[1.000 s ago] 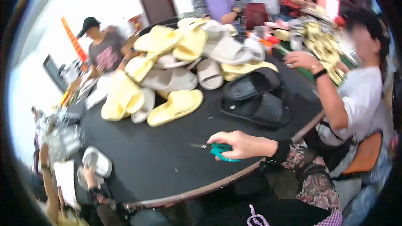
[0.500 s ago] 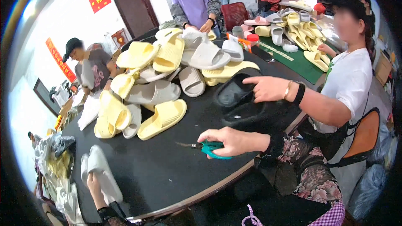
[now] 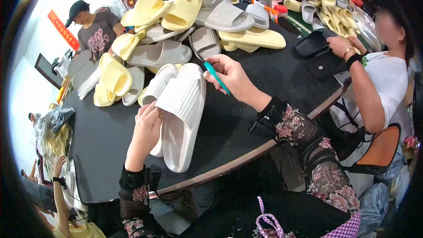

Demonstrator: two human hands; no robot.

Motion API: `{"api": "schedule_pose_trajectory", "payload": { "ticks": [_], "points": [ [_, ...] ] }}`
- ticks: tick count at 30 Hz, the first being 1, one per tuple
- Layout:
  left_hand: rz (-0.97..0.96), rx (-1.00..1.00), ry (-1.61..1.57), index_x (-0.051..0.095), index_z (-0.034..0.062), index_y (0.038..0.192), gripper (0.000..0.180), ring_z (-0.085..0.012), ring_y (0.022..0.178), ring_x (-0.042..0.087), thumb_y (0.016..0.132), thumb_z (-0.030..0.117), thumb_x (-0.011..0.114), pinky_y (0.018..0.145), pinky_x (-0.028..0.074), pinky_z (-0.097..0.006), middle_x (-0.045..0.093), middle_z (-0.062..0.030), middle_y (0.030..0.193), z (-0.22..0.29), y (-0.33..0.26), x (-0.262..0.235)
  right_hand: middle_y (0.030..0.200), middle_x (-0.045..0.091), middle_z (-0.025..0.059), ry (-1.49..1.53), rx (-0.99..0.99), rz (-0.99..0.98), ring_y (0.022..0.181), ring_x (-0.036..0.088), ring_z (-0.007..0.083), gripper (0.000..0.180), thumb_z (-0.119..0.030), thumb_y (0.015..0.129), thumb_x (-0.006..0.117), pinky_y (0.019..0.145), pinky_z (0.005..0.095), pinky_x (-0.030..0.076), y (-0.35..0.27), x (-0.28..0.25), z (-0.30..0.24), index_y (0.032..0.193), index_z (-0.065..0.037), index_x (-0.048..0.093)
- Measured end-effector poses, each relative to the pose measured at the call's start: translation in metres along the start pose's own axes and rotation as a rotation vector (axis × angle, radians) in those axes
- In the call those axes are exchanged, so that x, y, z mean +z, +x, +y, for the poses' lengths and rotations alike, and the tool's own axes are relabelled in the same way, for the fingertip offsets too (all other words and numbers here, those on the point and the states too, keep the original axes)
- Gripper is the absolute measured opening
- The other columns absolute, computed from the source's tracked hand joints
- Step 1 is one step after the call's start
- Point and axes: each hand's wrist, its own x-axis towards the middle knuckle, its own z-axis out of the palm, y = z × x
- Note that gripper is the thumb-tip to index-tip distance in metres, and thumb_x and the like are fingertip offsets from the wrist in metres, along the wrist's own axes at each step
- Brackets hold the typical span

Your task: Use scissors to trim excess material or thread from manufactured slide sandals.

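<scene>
— Head view first, biggest thing down: we are leaning over the round black tabletop [image 3: 246,119], and a heap of slippers [image 3: 194,22] is covering its far half.

— What are we handling?

— A pair of white slippers [image 3: 178,105], two of them, lying sole up side by side on the near part of the tabletop. Our left hand [image 3: 145,130] is closing its grip on the near edge of the pair, fingers curled over the rim. Our right hand [image 3: 231,75] is pinching a slim teal tool [image 3: 216,77] beside the top slipper's far end; we cannot tell what kind of tool it is.

— How are they going to handle?

— We are judging them light, soft foam: bendy, ribbed on the sole, not fragile, not slippery. Holding by the side edge or the heel is looking best, since a hold at the tip would let the sole flex.

— And the counts?

— Two white ones in hand and one teal tool. In the heap we are counting roughly six yellow and six or seven grey or white, though overlaps are hiding some. A person in white [image 3: 387,83] at our right is handling a black slipper [image 3: 310,44].
</scene>
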Motion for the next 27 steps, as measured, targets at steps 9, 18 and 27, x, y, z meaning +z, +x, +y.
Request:
{"api": "schedule_pose_trajectory", "payload": {
  "ticks": [9,18,27],
  "points": [
    [-0.216,0.228,-0.008,0.059,-0.0013,0.089,0.012,-0.0344,0.113,0.046,0.078,0.004,0.055,0.094,0.035,-0.044,0.054,-0.0151,0.121,0.013,0.004,0.014,0.081,0.059,0.0016,-0.045,0.037,0.069,0.062,0.052,0.0028,0.033,-0.008,0.084,0.063,0.053,0.0174,0.043,0.000,-0.017,0.033,0.112,0.002,0.049],
    [-0.262,0.238,-0.113,0.060,-0.0014,0.095,0.017,-0.0359,0.110,0.048,0.078,0.003,0.059,0.092,0.038,-0.042,0.051,-0.0198,0.122,0.037,-0.003,0.008,0.086,0.065,0.0134,-0.153,0.057,0.078,0.080,0.064,0.0136,0.030,-0.006,0.084,0.060,0.068,0.0261,0.050,-0.002,-0.022,0.043,0.109,0.007,0.050],
    [-0.066,-0.175,-0.369,0.060,-0.0030,0.090,0.010,-0.0256,0.091,0.060,0.085,0.002,0.054,0.081,0.047,-0.035,0.057,-0.0197,0.118,0.028,-0.022,0.008,0.084,0.066,0.0177,-0.240,0.086,-0.137,0.078,0.066,0.0207,0.035,-0.011,0.075,0.064,0.072,0.0308,0.050,-0.015,-0.006,0.046,0.106,0.004,0.056]
  ]
}}
